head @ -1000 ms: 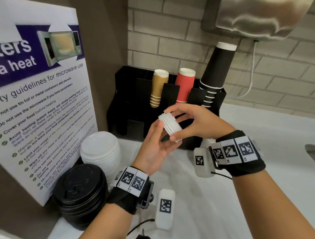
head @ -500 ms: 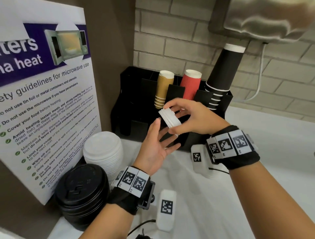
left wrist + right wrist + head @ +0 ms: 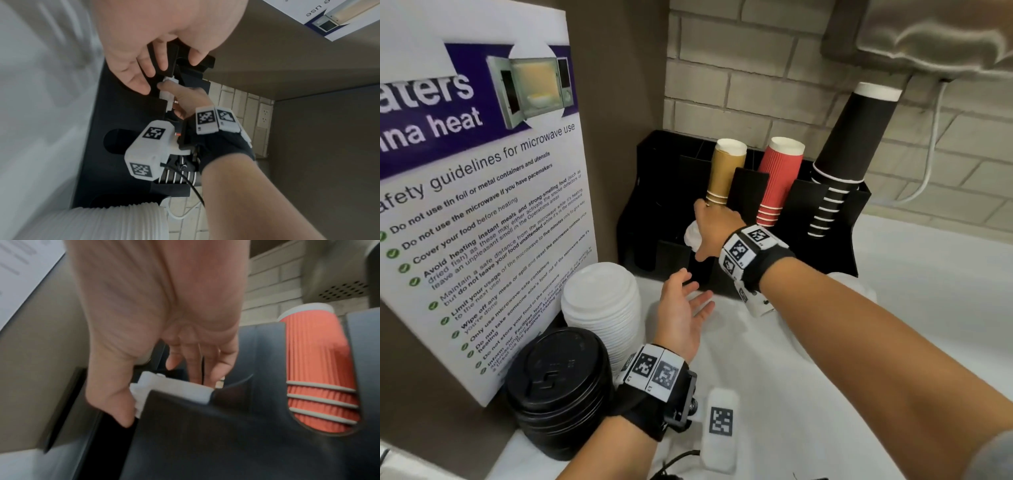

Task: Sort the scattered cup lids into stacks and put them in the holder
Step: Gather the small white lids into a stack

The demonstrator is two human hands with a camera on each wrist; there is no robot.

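My right hand (image 3: 705, 229) grips a small stack of white lids (image 3: 692, 237) and holds it at the top of a front slot of the black holder (image 3: 856, 219). In the right wrist view the small lid stack (image 3: 174, 388) sits partly behind the black holder's front wall (image 3: 205, 426), pinched between thumb and fingers. My left hand (image 3: 683, 305) hovers open, palm up, just below and in front of the holder, touching nothing. A tall stack of larger white lids (image 3: 601, 301) and a stack of black lids (image 3: 558, 383) stand on the counter at the left.
The holder's back slots carry stacks of gold cups (image 3: 724, 174), red cups (image 3: 779, 178) and black cups (image 3: 846, 150). A microwave safety sign (image 3: 476, 192) leans at the left. A brick wall stands behind; a steel dispenser (image 3: 935, 31) hangs at top right. White counter (image 3: 928, 291) spreads right.
My right hand carried the small white lid stack away from my left palm, forward and down into the holder. My left hand let go, opened, and dropped lower.
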